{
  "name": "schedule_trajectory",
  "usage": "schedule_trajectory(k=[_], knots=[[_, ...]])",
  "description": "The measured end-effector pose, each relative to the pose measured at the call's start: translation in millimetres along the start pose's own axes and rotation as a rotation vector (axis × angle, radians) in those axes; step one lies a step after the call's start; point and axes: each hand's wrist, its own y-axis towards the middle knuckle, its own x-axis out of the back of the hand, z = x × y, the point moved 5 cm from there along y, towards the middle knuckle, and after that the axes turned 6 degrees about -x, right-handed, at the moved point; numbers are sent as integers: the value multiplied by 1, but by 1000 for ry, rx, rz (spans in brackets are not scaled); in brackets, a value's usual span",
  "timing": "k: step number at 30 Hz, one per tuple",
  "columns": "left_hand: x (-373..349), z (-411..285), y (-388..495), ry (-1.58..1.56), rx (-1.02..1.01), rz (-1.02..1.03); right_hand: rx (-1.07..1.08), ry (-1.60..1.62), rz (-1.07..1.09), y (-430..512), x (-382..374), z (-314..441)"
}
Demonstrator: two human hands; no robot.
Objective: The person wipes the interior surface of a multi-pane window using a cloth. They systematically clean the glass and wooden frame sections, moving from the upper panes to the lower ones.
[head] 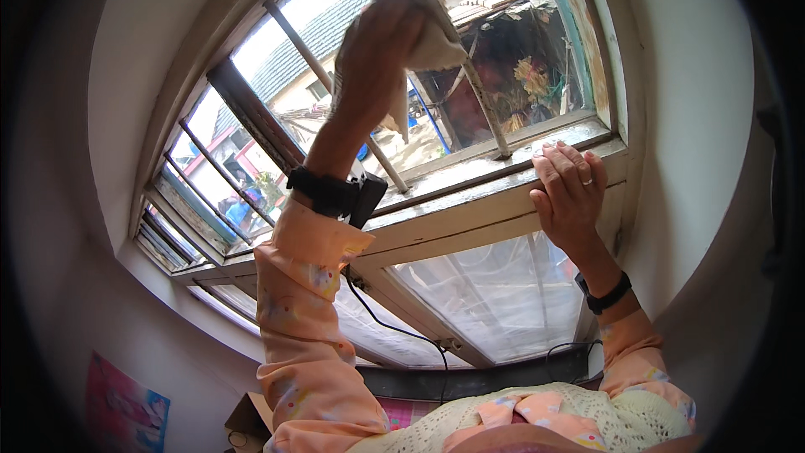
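My left hand [383, 44] is raised to the upper window and grips a pale cloth [440, 47]. Beside a metal bar [481, 97], the cloth is spread near the glass; whether it touches the pane I cannot tell. Part of it hangs below the palm. My right hand [569, 192] holds nothing and rests its fingertips on the wooden crossrail [459, 192] of the window frame, thumb apart from the fingers. A ring is on one finger. Black straps circle both wrists, and the left one carries a small black box [368, 200].
Several vertical bars cross the upper panes. Lower panes [490, 289] look covered with clear plastic film. A black cable [390, 327] hangs from the left wrist. An open cardboard box [248, 421] stands at lower left, near a colourful poster [129, 406] on the wall.
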Motion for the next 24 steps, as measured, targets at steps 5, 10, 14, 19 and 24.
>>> schedule_trajectory(k=[5,10,14,19,24], knots=[[-4,-51,-38,34,-333,134,14,19,-16,1,2,1],[19,43,-2,52,-28,-182,5,8,-12,1,2,0],[6,41,13,6,-40,-191,-8,7,4,0,1,-1],[1,-47,-38,-116,-216,203,-16,35,25,0,1,-2],[44,-30,-13,-34,-130,48,2,71,-27,2,5,-1]])
